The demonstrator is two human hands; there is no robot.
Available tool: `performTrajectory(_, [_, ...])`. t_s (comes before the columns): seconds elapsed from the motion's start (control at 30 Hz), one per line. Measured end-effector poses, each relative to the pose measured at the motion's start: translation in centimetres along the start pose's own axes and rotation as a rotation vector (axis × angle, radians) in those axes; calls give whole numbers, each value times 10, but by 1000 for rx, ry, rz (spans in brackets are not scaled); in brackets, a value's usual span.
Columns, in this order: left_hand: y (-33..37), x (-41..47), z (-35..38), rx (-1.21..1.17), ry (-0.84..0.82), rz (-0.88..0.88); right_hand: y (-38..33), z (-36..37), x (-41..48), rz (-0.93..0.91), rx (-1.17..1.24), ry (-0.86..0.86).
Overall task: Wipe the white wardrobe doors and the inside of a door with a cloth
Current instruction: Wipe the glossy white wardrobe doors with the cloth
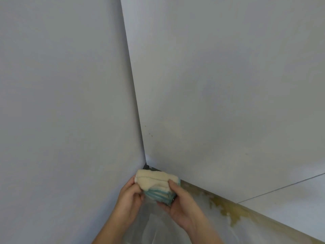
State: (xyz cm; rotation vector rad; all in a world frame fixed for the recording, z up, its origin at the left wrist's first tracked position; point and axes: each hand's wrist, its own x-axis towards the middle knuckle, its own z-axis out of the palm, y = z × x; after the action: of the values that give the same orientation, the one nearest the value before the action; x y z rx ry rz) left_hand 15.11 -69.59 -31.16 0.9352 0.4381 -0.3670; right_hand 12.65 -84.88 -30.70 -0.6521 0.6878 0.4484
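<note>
A folded cloth, cream on top with teal-edged layers below, sits between both hands low in the view. My left hand pinches its left end with thumb and fingers. My right hand cups it from below and the right, thumb on the top edge. A white wardrobe door fills the left side. Another white panel fills the right, with small brownish specks near its lower left. The two panels meet at a slanting edge just above the cloth.
A floor with a shiny pale covering and yellowish stains runs along the base of the right panel. A thin dark seam crosses the lower right panel. A small dark gap shows where the panels meet.
</note>
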Motion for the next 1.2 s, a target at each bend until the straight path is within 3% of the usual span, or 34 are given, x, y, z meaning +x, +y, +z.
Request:
performTrajectory(0.17, [-3,11,-6,200,46,-56,3,-5,7,-125,-66,-71])
performTrajectory(0.37, [-12,39,-18,241,64,-271,11,-24,31,-89,-60,10])
performTrajectory(0.53, [-27,71,-20,182,254,-362,16,-33,71,-1,-53,177])
performTrajectory(0.67, [-38,103,-19,55,419,-338,18,-28,110,30,93,311])
performTrajectory(0.87, [-48,141,-18,-16,483,-331,27,-24,151,42,262,389])
performTrajectory(1.2, [-50,137,2,-149,596,-186,19,-14,146,-15,237,407])
